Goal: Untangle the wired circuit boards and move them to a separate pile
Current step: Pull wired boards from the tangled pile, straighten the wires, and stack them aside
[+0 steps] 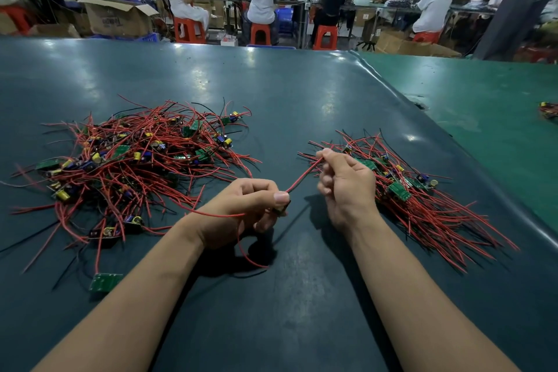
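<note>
My left hand pinches a small board between thumb and curled fingers, low over the dark table. A red wire runs taut from the board up to my right hand, whose fingertips pinch its far end. Another red wire loops down under my left wrist onto the table. The tangled pile of boards and red wires lies left of my hands. The sorted pile, wires combed toward me, lies just right of my right hand. One loose green board sits near my left forearm.
</note>
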A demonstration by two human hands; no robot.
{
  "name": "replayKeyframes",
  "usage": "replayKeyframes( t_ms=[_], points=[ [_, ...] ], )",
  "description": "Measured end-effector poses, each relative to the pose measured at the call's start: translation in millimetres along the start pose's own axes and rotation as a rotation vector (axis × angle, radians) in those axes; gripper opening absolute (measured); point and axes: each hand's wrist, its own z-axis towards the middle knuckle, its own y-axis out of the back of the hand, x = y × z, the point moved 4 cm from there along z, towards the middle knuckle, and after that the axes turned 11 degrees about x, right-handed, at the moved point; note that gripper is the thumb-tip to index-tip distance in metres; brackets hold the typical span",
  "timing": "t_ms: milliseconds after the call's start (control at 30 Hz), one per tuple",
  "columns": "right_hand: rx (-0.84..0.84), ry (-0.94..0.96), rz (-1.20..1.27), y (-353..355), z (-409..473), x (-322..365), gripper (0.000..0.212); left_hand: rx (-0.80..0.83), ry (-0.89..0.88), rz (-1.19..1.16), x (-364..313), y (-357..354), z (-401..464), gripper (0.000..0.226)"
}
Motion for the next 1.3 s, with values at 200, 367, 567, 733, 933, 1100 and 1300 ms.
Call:
replayKeyframes(
  t_ms=[200, 367, 567, 733, 933, 1100, 1300],
  points=[
    [-0.074, 0.102, -0.102, 4.1, 1.0, 1.1, 0.013, 0.053, -0.008, -0.088, 1.7, -0.3, -1.9, 0.023],
    [-0.02, -0.054, 0.021, 2.3, 1.4, -0.6, 0.024, -0.018, -0.04, -0.214, 4.0, 1.0, -4.7, 0.021],
    [0.492, -0.311, -0.214, -29.6, -23.6, -20.0, 0.031, -0.164, -0.016, -0.251, 7.7, 5.6, 0.6, 0.02],
    [0.501, -0.253, -0.238, -27.4, -22.6, -16.4, 0.015, -0.145, -0.005, -0.194, 7.2, 5.1, -0.9, 0.027],
    [0.346, -0.103, -0.226, -20.9, -18.0, -7.5, 0.014, -0.074, 0.015, -0.179, 3.5, 1.4, -2.1, 0.023],
    [0.145, -0.033, -0.131, -10.6, -9.4, -3.2, 0.018, 0.046, -0.004, -0.131, 1.2, -3.9, -4.4, 0.021],
    [0.055, 0.017, -0.05, -1.8, -1.6, -1.6, 0.018, 0.106, -0.004, -0.121, 0.7, -3.9, -6.4, 0.025]
  ],
)
